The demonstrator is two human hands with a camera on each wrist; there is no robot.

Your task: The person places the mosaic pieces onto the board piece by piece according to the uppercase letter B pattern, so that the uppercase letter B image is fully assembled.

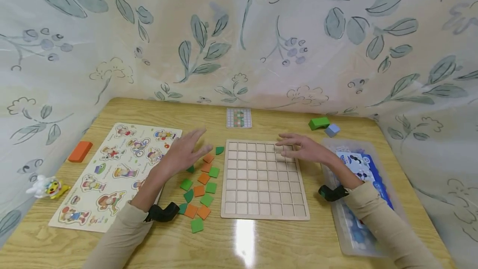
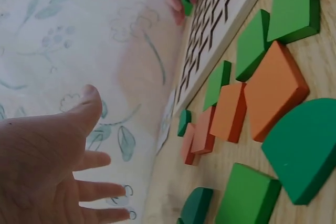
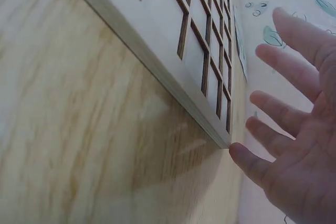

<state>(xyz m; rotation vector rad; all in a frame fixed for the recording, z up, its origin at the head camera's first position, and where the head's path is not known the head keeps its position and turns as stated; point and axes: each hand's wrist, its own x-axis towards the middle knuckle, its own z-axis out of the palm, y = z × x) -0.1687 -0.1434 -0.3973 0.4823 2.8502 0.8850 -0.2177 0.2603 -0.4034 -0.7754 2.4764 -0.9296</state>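
Observation:
My left hand [image 1: 184, 152] hovers with fingers spread over the right edge of a wooden picture puzzle board [image 1: 123, 169], holding nothing. Beside it lie loose orange and green tiles, among them an orange square [image 1: 199, 190], a light green square [image 1: 197, 225] and a dark green quarter-round [image 1: 188, 196]. My right hand [image 1: 304, 148] is above the top right corner of a wooden grid board [image 1: 261, 186], fingers apart and nothing held. In the right wrist view its little finger shows right at the board's corner [image 3: 224, 141]. All the grid squares in sight are bare.
A small pattern card [image 1: 239, 118] lies behind the grid board. At right stands a clear plastic box [image 1: 337, 223] under my forearm, with a green block [image 1: 319, 123] and a blue cube [image 1: 332, 130] behind. An orange block [image 1: 80, 151] and a small yellow toy figure [image 1: 56, 189] sit far left.

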